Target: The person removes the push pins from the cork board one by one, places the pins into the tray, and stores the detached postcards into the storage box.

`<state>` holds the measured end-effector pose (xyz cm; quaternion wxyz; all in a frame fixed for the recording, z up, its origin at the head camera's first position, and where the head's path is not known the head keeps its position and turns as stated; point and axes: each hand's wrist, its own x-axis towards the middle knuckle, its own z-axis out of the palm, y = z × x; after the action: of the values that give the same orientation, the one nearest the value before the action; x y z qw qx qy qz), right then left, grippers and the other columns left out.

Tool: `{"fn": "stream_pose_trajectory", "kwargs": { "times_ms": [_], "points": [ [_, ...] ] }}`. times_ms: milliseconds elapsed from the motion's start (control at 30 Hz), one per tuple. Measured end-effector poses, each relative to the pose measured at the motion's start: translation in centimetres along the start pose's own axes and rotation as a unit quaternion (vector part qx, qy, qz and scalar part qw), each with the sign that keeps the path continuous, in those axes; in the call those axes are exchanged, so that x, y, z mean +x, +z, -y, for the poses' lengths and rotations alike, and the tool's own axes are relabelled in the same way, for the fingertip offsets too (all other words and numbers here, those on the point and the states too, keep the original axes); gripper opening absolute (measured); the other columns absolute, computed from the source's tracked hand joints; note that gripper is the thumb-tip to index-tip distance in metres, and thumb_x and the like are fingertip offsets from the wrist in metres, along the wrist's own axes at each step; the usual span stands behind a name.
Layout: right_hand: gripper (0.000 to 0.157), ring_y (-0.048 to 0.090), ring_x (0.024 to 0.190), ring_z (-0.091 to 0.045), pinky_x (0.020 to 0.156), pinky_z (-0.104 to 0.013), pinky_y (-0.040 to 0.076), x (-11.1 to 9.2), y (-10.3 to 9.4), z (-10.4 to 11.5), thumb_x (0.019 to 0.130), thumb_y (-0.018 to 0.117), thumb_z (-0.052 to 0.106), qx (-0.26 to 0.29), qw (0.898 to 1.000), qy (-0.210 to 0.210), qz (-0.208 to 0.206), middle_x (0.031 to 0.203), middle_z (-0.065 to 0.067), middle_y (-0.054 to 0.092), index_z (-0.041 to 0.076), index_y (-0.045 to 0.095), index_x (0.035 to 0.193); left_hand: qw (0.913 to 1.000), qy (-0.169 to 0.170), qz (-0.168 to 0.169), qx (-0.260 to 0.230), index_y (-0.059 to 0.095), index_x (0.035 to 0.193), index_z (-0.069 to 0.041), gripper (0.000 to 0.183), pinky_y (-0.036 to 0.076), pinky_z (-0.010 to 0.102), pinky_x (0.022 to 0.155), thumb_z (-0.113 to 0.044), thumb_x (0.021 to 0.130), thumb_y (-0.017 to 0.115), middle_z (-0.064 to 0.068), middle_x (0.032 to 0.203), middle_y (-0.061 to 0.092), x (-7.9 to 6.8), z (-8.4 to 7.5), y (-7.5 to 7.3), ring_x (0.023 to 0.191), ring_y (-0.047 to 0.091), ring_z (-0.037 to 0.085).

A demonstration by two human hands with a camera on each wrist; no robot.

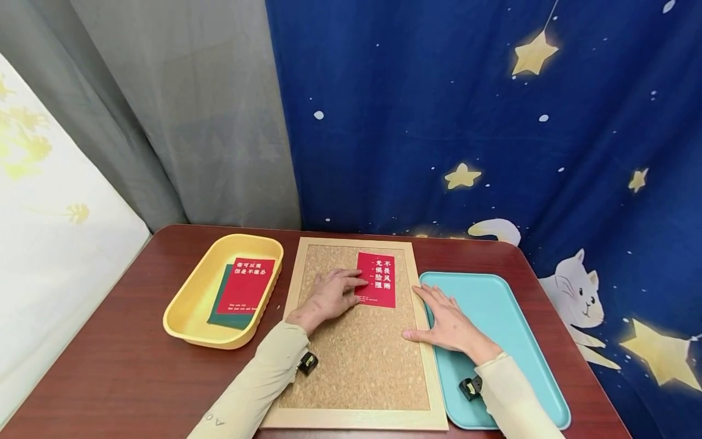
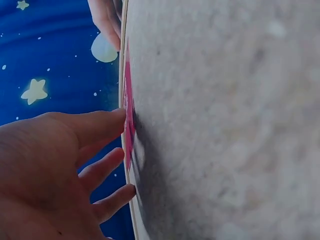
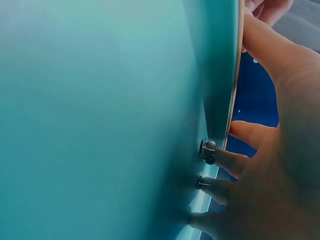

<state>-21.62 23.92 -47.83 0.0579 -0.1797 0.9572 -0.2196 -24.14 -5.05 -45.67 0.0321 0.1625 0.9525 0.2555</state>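
A red card (image 1: 376,280) with white characters lies on the upper part of a wood-framed cork board (image 1: 362,360). My left hand (image 1: 333,294) rests over the board, its extended fingertips on the card's left edge; the left wrist view shows the fingers (image 2: 107,120) against the pink-red card (image 2: 128,100). At the board's right side, my right hand (image 1: 446,320) is spread, with thumb and index fingertip on the wooden frame. Its other fingers reach over the blue tray (image 1: 504,323). Small dark shiny pieces (image 3: 208,151) show by those fingertips in the right wrist view.
Left of the board stands a yellow basket (image 1: 186,305) holding another red card (image 1: 247,286) over a dark green one (image 1: 227,318). All of it is on a dark red-brown table (image 1: 120,366). Grey and blue star-patterned curtains (image 1: 384,122) hang behind the table's far edge.
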Motion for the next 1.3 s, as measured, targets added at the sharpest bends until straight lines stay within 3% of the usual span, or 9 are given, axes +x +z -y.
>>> {"fn": "stream_pose_trajectory", "kwargs": {
  "times_ms": [200, 367, 667, 933, 1300],
  "points": [
    [0.108, 0.023, 0.151, -0.042, 0.117, -0.071, 0.016, 0.0, -0.1, 0.1, 0.07, 0.073, 0.073, 0.006, 1.0, 0.002, 0.003, 0.161, -0.013, 0.033, 0.019, 0.033, 0.155, 0.9993, 0.005, -0.034, -0.013, 0.069, 0.125, -0.019, 0.034, 0.042, 0.056, 0.108, -0.02, 0.091, 0.071, 0.003, 0.142, 0.059, 0.9, 0.0, -0.7, 0.134, 0.054, 0.03],
    [0.108, 0.022, 0.152, -0.042, 0.118, -0.071, 0.015, 0.0, 0.1, 0.0, 0.07, 0.074, 0.072, 0.012, 1.0, 0.004, 0.004, 0.162, -0.013, 0.033, 0.021, 0.032, 0.155, 0.9977, -0.013, -0.064, -0.021, 0.07, 0.123, -0.013, 0.033, 0.048, 0.047, 0.104, -0.019, 0.09, 0.072, 0.004, 0.134, 0.062, 2.0, 0.2, -1.2, 0.127, 0.058, 0.028],
    [0.109, 0.021, 0.152, -0.042, 0.118, -0.071, 0.014, 0.0, 0.2, -0.1, 0.069, 0.074, 0.072, 0.017, 1.0, 0.005, 0.005, 0.162, -0.012, 0.032, 0.022, 0.031, 0.156, 0.9958, -0.042, -0.08, -0.015, 0.066, 0.128, -0.011, 0.042, 0.042, 0.052, 0.109, -0.025, 0.089, 0.074, 0.005, 0.141, 0.057, 3.2, 0.2, -1.5, 0.134, 0.051, 0.028],
    [0.109, 0.021, 0.152, -0.042, 0.118, -0.071, 0.013, 0.1, 0.2, -0.2, 0.07, 0.073, 0.073, 0.019, 1.0, 0.006, 0.007, 0.163, -0.012, 0.03, 0.022, 0.031, 0.156, 0.9947, -0.079, -0.065, -0.011, 0.059, 0.137, -0.017, 0.055, 0.024, 0.059, 0.121, -0.035, 0.087, 0.075, 0.006, 0.149, 0.05, 4.1, 0.4, -0.9, 0.142, 0.042, 0.028],
    [0.109, 0.02, 0.153, -0.042, 0.118, -0.071, 0.012, 0.0, 0.2, -0.1, 0.069, 0.074, 0.072, 0.027, 1.0, 0.007, 0.008, 0.163, -0.012, 0.029, 0.022, 0.03, 0.156, 0.9941, -0.097, -0.048, 0.006, 0.05, 0.145, -0.014, 0.081, 0.017, 0.056, 0.125, -0.05, 0.078, 0.08, 0.008, 0.151, 0.046, 5.2, 0.5, -0.3, 0.143, 0.039, 0.029]
  ]
}}
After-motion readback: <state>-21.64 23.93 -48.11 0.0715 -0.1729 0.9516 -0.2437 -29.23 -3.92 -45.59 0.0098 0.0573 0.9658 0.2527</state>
